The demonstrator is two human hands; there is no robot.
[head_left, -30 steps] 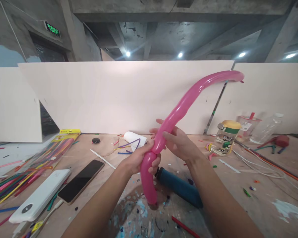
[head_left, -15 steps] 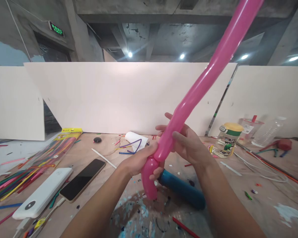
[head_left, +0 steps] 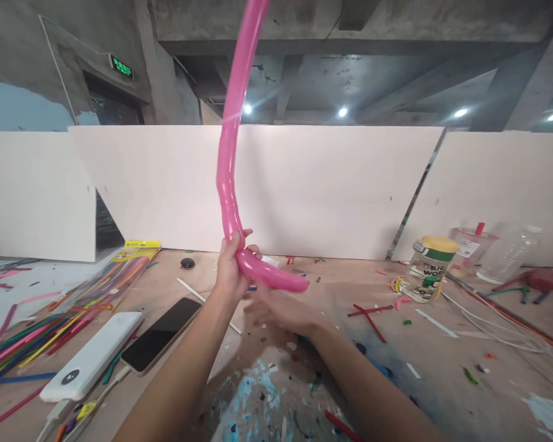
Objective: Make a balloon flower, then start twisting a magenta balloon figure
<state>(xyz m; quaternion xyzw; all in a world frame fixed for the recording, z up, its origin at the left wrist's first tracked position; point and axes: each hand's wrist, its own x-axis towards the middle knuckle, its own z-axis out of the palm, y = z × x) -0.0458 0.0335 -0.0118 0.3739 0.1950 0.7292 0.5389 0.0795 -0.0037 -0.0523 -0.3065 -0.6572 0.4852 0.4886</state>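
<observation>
A long pink modelling balloon [head_left: 228, 153] rises from my left hand [head_left: 230, 264] past the top edge of the view. My left fingers are wrapped round it just at a twist. Beyond that twist a short pink end section [head_left: 276, 274] sticks out to the right, tilted slightly down. Below this section is my right hand [head_left: 286, 310], smeared by motion, its fingers stretched to the left and apart. Nothing shows in it, and whether it touches the balloon I cannot tell.
At left lie a phone [head_left: 161, 334], a white power bank [head_left: 92, 355] and several uninflated balloons [head_left: 41, 334]. A yellow-lidded bottle [head_left: 428, 270], a clear plastic bottle [head_left: 509, 255] and cables [head_left: 493, 316] are at right. White boards [head_left: 313, 190] stand behind the table.
The long balloon has swung left and stands more upright; its short end now points right instead of down. My right hand has let go and dropped below it. The blue cylinder has left view.
</observation>
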